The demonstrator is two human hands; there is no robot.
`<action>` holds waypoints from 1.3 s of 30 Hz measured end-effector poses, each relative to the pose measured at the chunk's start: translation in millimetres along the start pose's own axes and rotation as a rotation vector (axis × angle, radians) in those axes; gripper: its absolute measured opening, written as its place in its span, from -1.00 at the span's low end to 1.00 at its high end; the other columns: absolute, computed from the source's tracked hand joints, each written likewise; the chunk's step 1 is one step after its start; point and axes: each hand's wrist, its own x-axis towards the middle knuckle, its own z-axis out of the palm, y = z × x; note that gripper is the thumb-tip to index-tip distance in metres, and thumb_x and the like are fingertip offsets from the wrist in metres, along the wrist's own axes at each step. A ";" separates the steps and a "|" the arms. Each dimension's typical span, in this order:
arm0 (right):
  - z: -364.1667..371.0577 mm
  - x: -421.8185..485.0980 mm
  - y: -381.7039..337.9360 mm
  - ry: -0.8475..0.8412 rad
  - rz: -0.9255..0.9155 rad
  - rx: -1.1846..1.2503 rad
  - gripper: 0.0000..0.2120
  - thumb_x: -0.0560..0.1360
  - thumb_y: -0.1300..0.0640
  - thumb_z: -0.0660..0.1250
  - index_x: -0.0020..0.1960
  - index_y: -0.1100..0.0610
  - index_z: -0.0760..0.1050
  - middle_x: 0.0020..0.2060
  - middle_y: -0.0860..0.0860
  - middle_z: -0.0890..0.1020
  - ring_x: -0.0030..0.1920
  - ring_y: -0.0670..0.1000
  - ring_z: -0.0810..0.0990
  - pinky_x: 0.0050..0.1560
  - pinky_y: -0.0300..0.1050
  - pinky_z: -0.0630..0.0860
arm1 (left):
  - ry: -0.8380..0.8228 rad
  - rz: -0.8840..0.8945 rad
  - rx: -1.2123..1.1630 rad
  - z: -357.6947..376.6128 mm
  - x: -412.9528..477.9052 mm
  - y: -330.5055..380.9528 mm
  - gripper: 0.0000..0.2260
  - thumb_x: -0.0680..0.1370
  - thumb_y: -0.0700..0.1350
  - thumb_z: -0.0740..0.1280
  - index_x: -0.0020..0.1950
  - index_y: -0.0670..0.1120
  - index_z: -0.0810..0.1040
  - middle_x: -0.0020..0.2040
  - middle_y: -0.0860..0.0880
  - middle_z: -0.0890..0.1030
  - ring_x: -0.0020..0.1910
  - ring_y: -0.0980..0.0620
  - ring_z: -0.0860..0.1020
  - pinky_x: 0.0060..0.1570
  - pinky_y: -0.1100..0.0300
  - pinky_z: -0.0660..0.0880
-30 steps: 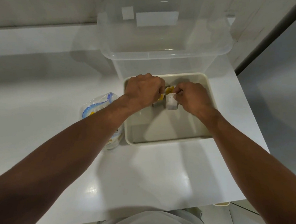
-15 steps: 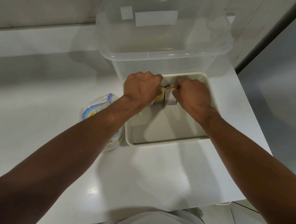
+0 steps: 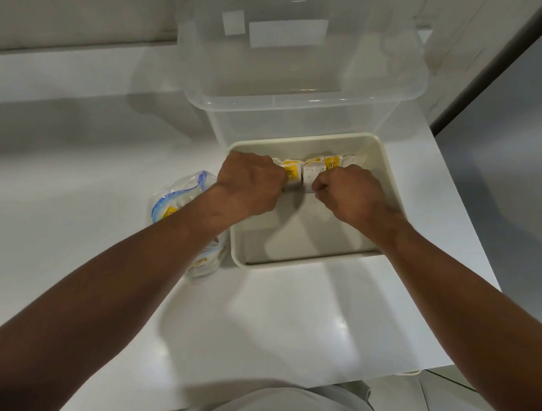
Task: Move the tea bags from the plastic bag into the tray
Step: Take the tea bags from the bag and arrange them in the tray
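White worktop (image 3: 271, 317) held a tray (image 3: 299, 142); the left hand (image 3: 249, 181) and right hand (image 3: 347, 194) gripped tea bags (image 3: 313, 173) at its far wall. Placing seemed underway, and the next move looked like letting go and returning to the plastic bag (image 3: 173, 201).

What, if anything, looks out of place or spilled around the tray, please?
Nothing stands out. The tea bags stand in a row along the far wall of the tray, gripped by the left hand and right hand. The plastic bag lies left of the tray, some tea bags inside. No spill shows.
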 end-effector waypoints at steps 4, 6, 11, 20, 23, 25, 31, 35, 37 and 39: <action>1.8 2.8 -1.5 0.018 0.017 0.018 -0.82 0.57 0.01 0.30 0.11 -0.15 0.62 0.03 0.02 0.66 0.07 0.15 0.60 0.06 -0.01 0.57 | -0.052 -0.013 0.027 -3.4 5.0 0.7 -0.76 0.59 -0.07 0.21 0.17 0.01 0.61 0.02 -0.05 0.64 -0.01 -0.10 0.64 -0.21 0.14 0.34; 2.1 2.5 -1.6 0.013 0.018 0.027 -0.81 0.57 0.01 0.29 0.12 -0.15 0.62 0.03 0.02 0.66 0.07 0.14 0.60 0.08 -0.01 0.56 | -0.062 -0.020 0.016 -3.5 5.7 1.2 -0.76 0.59 -0.08 0.20 0.18 0.01 0.61 0.02 -0.05 0.64 -0.01 -0.11 0.63 -0.20 0.14 0.35; 3.2 2.4 1.5 0.049 0.009 0.060 -0.84 0.56 -0.01 0.29 0.07 -0.14 0.61 0.00 0.02 0.66 0.05 0.15 0.60 0.02 -0.03 0.55 | 0.001 -0.048 -0.079 -8.6 1.8 -1.4 -0.71 0.60 -0.01 0.22 0.29 0.07 0.57 0.12 -0.06 0.63 0.10 -0.11 0.62 -0.13 0.15 0.34; -13.8 -4.0 -13.8 0.051 -0.015 0.543 -0.90 0.43 -0.15 0.39 -0.16 -0.16 0.62 -0.27 -0.18 0.67 -0.22 -0.11 0.65 -0.11 -0.04 0.62 | 0.079 -0.046 -0.548 -22.4 -10.6 -26.9 -0.77 0.54 0.16 0.32 0.17 0.22 0.59 -0.04 0.17 0.67 0.06 0.02 0.57 -0.14 0.15 0.38; -21.3 -10.1 -22.9 0.055 -0.055 0.649 -0.96 0.47 -0.06 0.43 -0.16 -0.13 0.64 -0.28 -0.16 0.66 -0.26 -0.12 0.65 -0.18 -0.10 0.58 | 0.110 -0.016 -0.710 -26.9 -22.6 -36.9 -0.82 0.53 0.14 0.38 0.12 0.22 0.61 -0.16 0.24 0.65 -0.14 0.18 0.57 -0.08 0.10 0.54; -26.4 -15.5 -29.9 0.065 -0.080 0.696 -0.97 0.48 -0.02 0.44 -0.14 -0.11 0.64 -0.29 -0.16 0.66 -0.29 -0.12 0.66 -0.18 -0.10 0.59 | 0.149 -0.021 -0.817 -27.2 -32.5 -43.9 -0.82 0.52 0.14 0.43 0.10 0.20 0.63 -0.21 0.24 0.64 -0.26 0.29 0.54 -0.07 0.07 0.57; -35.6 -29.8 -54.7 0.081 -0.106 0.766 -0.93 0.50 -0.01 0.45 -0.07 -0.03 0.66 -0.24 -0.10 0.69 -0.26 -0.08 0.69 -0.17 -0.16 0.56 | 0.202 -0.117 -1.022 -18.2 -70.9 -66.4 -0.87 0.50 0.08 0.48 0.03 0.18 0.67 -0.19 0.18 0.66 -0.33 0.20 0.57 -0.14 0.15 0.52; -37.8 -39.6 -76.4 0.069 -0.149 0.780 -0.93 0.50 0.00 0.45 -0.07 -0.02 0.66 -0.23 -0.09 0.68 -0.27 -0.08 0.69 -0.17 -0.18 0.56 | 0.210 -0.213 -1.076 -4.4 -96.4 -84.5 -0.91 0.51 0.04 0.48 0.00 0.17 0.68 -0.18 0.13 0.68 -0.30 0.13 0.61 -0.16 0.18 0.53; -37.0 -42.9 -88.5 0.056 -0.175 0.782 -0.96 0.50 0.02 0.45 -0.08 -0.03 0.66 -0.25 -0.12 0.67 -0.29 -0.08 0.69 -0.22 -0.24 0.53 | 0.198 -0.242 -1.088 3.9 -107.1 -91.6 -0.91 0.50 0.02 0.48 -0.01 0.17 0.69 -0.17 0.14 0.68 -0.30 0.12 0.61 -0.13 0.17 0.55; -35.3 -44.1 -101.4 0.049 -0.205 0.760 -0.97 0.50 0.03 0.44 -0.08 -0.03 0.66 -0.26 -0.12 0.67 -0.33 -0.10 0.67 -0.25 -0.30 0.48 | 0.185 -0.249 -1.092 11.5 -116.0 -96.7 -0.91 0.49 0.02 0.49 -0.02 0.17 0.69 -0.17 0.15 0.67 -0.32 0.15 0.59 -0.17 0.18 0.53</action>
